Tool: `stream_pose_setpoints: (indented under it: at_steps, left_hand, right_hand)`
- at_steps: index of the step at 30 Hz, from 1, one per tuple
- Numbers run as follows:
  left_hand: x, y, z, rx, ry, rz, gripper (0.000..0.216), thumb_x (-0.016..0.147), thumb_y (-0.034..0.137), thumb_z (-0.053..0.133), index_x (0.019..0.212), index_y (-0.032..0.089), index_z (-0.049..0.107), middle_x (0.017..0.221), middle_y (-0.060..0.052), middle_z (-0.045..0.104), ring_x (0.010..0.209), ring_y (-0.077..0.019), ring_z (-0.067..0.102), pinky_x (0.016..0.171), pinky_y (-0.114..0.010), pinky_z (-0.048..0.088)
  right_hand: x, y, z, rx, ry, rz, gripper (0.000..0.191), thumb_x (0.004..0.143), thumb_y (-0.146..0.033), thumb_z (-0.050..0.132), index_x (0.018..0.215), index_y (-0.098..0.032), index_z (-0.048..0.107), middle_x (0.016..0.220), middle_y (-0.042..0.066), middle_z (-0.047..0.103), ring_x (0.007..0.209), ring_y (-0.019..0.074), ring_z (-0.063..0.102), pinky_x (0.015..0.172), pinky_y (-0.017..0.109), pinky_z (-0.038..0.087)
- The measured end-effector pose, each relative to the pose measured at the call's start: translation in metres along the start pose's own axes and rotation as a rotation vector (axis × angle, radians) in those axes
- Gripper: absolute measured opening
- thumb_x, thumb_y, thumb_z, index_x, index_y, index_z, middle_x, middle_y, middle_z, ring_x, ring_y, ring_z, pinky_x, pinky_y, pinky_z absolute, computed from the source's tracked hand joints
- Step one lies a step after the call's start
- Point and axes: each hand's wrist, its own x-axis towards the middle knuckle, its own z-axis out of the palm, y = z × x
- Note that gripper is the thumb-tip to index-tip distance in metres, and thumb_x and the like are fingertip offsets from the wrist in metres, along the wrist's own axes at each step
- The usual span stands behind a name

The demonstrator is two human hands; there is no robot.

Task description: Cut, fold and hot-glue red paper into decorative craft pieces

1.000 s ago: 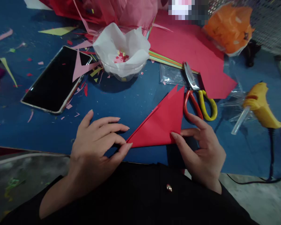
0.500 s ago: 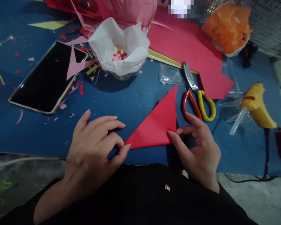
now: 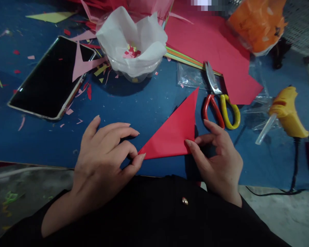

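A red sheet of paper [image 3: 171, 132], folded into a triangle, lies near the front edge of the blue table, its tall point towards the scissors. Thumb and forefinger of my left hand [image 3: 105, 157] pinch its left corner, while the other fingers stretch over the table. At the lower right corner, my right hand [image 3: 216, 159] grips the paper between thumb and fingers. Just beyond my right fingertips are scissors [image 3: 215, 91] with one red and one yellow handle, blades pointing away from me.
A phone [image 3: 51, 79] lies at left with paper scraps on and around it. Behind stands a clear bowl [image 3: 134, 70] lined with white paper. Red sheets [image 3: 203, 37] are stacked at the back right, near an orange bag [image 3: 259, 25]. A yellow glue gun [image 3: 285, 109] with a cord lies at right.
Both hands keep their hold on the corners of the red paper. The triangle's upper point shows a slightly different shape, and the whole view has shifted a little.
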Motion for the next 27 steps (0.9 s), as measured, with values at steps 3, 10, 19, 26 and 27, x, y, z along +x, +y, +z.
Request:
stream_pose_setpoints:
  at_steps: [3,10,19,26,27]
  left_hand:
    - [-0.0001,-0.0007,-0.0001,0.002,-0.004,0.018,0.028,0.086,0.022,0.067,0.061,0.023,0.056,0.102,-0.004,0.075,0.110,-0.0301,0.068,0.117,-0.062,0.031]
    - [0.0005,0.0015,-0.0011,0.012,-0.029,-0.004,0.028,0.088,0.024,0.065,0.061,0.023,0.057,0.103,-0.005,0.075,0.114,-0.0294,0.068,0.118,-0.060,0.029]
    - [0.0012,0.0022,-0.0012,0.060,0.007,0.012,0.010,0.088,0.024,0.066,0.098,0.022,0.065,0.112,-0.007,0.076,0.114,-0.0297,0.068,0.118,-0.060,0.034]
    - [0.0034,0.0026,0.0008,0.134,-0.072,0.216,0.043,0.093,0.011,0.060,0.134,0.023,0.057,0.122,-0.006,0.074,0.120,-0.0251,0.067,0.122,-0.052,0.031]
    - [0.0034,0.0028,0.0015,0.151,-0.091,0.234,0.043,0.094,0.010,0.059,0.134,0.023,0.057,0.122,-0.006,0.074,0.120,-0.0251,0.067,0.121,-0.053,0.031]
  right_hand:
    - [0.0002,0.0000,-0.0001,0.004,-0.007,0.001,0.053,0.086,-0.035,0.072,0.134,-0.020,0.056,0.080,0.000,0.071,0.076,0.0198,0.070,0.068,0.034,0.058]
    - [-0.0005,0.0003,0.0003,-0.017,-0.003,-0.023,0.052,0.086,-0.034,0.072,0.133,-0.017,0.057,0.079,0.000,0.071,0.076,0.0198,0.070,0.069,0.034,0.057]
    - [-0.0006,0.0003,-0.0014,-0.006,-0.025,-0.021,0.051,0.087,-0.035,0.071,0.134,-0.019,0.057,0.080,0.000,0.072,0.077,0.0204,0.070,0.069,0.034,0.057]
    - [-0.0007,0.0009,-0.0009,0.002,-0.024,-0.014,0.050,0.087,-0.035,0.070,0.133,-0.023,0.056,0.080,0.000,0.072,0.079,0.0216,0.070,0.073,0.037,0.058]
    - [-0.0007,0.0015,-0.0010,0.006,-0.026,-0.016,0.050,0.087,-0.035,0.070,0.133,-0.023,0.056,0.080,0.000,0.071,0.079,0.0214,0.070,0.074,0.038,0.058]
